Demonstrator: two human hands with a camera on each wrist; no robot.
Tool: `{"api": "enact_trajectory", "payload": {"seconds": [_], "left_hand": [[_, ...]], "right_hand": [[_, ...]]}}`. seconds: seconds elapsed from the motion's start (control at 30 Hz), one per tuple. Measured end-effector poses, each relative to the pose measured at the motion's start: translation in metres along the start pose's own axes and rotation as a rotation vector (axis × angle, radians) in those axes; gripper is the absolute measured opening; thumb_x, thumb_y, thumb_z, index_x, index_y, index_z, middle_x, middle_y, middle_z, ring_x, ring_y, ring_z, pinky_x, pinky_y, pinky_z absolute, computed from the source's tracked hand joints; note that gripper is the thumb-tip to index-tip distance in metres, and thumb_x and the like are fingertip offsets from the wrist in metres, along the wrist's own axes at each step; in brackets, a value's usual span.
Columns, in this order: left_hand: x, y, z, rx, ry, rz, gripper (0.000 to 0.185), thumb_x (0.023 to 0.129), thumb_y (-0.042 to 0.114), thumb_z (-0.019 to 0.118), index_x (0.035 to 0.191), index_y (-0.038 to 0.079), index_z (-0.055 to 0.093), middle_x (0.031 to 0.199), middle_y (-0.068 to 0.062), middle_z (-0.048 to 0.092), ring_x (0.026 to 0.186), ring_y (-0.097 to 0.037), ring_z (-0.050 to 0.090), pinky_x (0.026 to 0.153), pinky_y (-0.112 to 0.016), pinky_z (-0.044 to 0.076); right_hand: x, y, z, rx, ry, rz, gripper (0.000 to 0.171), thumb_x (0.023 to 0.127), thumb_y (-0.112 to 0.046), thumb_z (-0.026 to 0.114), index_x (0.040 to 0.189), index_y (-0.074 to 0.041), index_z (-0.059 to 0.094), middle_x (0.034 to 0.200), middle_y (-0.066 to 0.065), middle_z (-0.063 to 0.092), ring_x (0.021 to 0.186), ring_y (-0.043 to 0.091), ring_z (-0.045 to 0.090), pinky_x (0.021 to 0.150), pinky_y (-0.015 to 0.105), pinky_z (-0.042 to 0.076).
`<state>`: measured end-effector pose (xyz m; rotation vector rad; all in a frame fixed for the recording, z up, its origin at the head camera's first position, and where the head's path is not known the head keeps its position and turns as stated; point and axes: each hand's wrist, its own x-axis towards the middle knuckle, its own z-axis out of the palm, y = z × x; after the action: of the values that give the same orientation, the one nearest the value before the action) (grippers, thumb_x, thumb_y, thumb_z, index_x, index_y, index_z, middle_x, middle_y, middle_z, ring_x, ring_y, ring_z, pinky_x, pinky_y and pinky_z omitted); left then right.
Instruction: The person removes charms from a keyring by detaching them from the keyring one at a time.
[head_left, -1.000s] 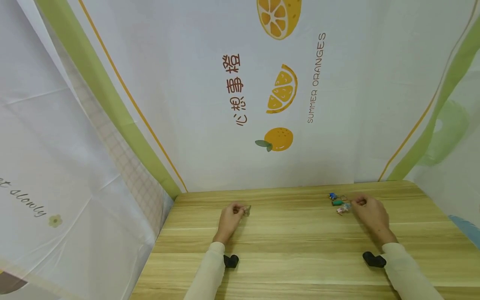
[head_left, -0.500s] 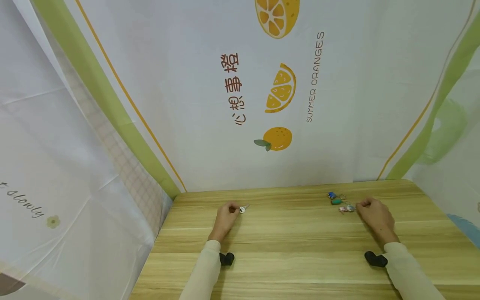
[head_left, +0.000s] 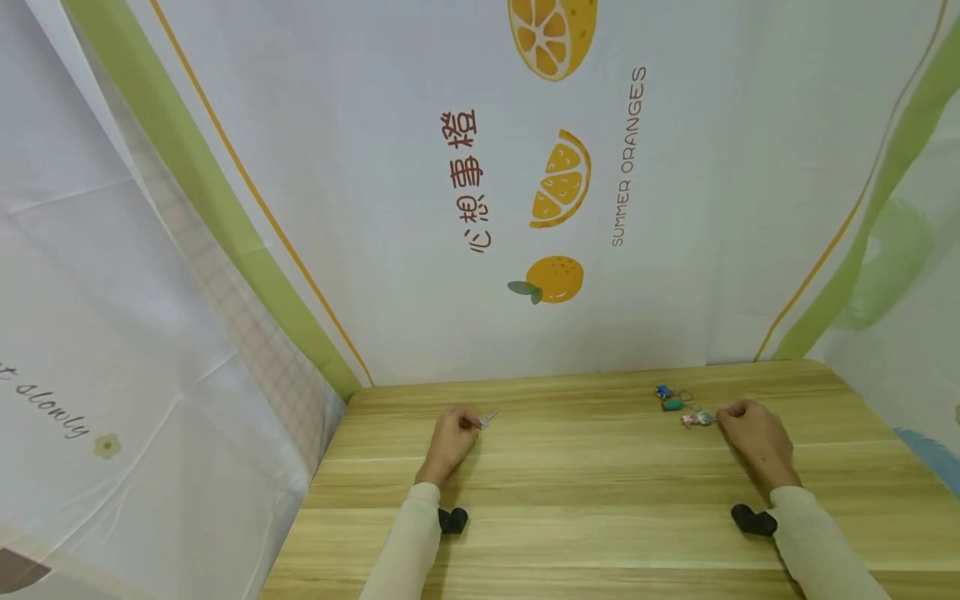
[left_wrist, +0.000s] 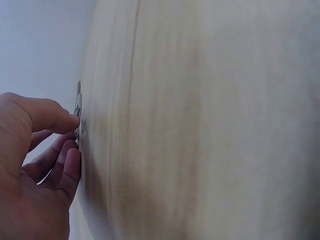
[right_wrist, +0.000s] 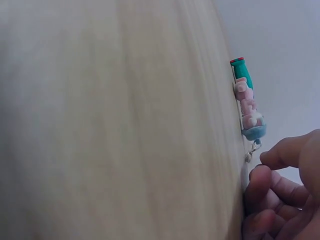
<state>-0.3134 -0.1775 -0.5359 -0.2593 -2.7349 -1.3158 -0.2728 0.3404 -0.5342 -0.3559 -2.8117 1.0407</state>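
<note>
Light wood-grain tabletop point(head_left: 585, 467), white cloth backdrop point(head_left: 375, 208) printed with oranges behind it. Left hand point(head_left: 452, 436) rests on tabletop, thumb and forefinger pinching small silver metal key point(head_left: 487, 417) flat against the wood. Right hand point(head_left: 752, 433) lies near the far right edge, fingers curled, fingertips point(right_wrist: 267, 172) just beside a cluster of small colourful keychain charms point(head_left: 681, 406); whether they touch its ring, cannot tell.

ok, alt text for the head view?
Two hands rest on a wooden table before a white cloth printed with oranges. The left hand pinches a small key; the right hand, fingers curled, lies beside a cluster of small charms.
</note>
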Motion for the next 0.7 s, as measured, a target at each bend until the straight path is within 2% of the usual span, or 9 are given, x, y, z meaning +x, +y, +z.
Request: {"api": "enact_trajectory", "payload": {"seconds": [0.1, 0.33, 0.43, 0.6, 0.7], "left_hand": [[-0.0008, 0.0001, 0.0001, -0.002, -0.005, -0.018, 0.010, 0.096, -0.007, 0.068, 0.100, 0.000, 0.073, 0.121, -0.018, 0.067, 0.105, -0.029, 0.068, 0.091, -0.042, 0.061], [-0.0006, 0.0029, -0.0003, -0.005, -0.002, 0.011, 0.011, 0.094, -0.010, 0.066, 0.101, -0.003, 0.072, 0.120, -0.021, 0.067, 0.105, -0.032, 0.068, 0.091, -0.045, 0.061], [-0.0009, 0.0030, -0.0012, -0.016, 0.001, 0.003, 0.012, 0.095, -0.009, 0.065, 0.104, -0.004, 0.071, 0.120, -0.021, 0.068, 0.105, -0.032, 0.068, 0.092, -0.046, 0.060], [-0.0014, 0.0045, -0.0049, -0.024, 0.025, -0.023, 0.012, 0.100, -0.002, 0.065, 0.111, -0.003, 0.071, 0.112, -0.017, 0.071, 0.100, -0.026, 0.066, 0.089, -0.041, 0.058], [-0.0015, 0.0068, -0.0074, -0.037, 0.036, -0.047, 0.013, 0.102, 0.004, 0.066, 0.113, -0.002, 0.070, 0.107, -0.014, 0.071, 0.095, -0.022, 0.065, 0.082, -0.035, 0.057]], "right_hand": [[-0.0007, 0.0001, -0.0004, 0.002, -0.005, -0.002, 0.043, 0.105, -0.031, 0.052, 0.117, 0.008, 0.067, 0.111, 0.032, 0.072, 0.086, 0.039, 0.071, 0.058, 0.037, 0.049], [-0.0003, 0.0014, -0.0019, -0.013, 0.000, 0.001, 0.043, 0.105, -0.031, 0.053, 0.118, 0.007, 0.066, 0.113, 0.033, 0.072, 0.088, 0.043, 0.071, 0.059, 0.041, 0.051], [-0.0006, 0.0017, -0.0021, -0.013, -0.003, -0.004, 0.044, 0.105, -0.032, 0.053, 0.119, 0.008, 0.067, 0.113, 0.033, 0.071, 0.089, 0.043, 0.071, 0.060, 0.042, 0.052], [-0.0014, -0.0011, -0.0002, 0.001, 0.013, -0.040, 0.039, 0.103, -0.028, 0.054, 0.116, 0.006, 0.067, 0.108, 0.030, 0.072, 0.087, 0.038, 0.070, 0.060, 0.037, 0.049], [-0.0009, -0.0077, 0.0017, 0.013, 0.043, -0.071, 0.034, 0.102, -0.025, 0.055, 0.114, 0.004, 0.066, 0.105, 0.026, 0.072, 0.086, 0.033, 0.068, 0.061, 0.032, 0.046]]}}
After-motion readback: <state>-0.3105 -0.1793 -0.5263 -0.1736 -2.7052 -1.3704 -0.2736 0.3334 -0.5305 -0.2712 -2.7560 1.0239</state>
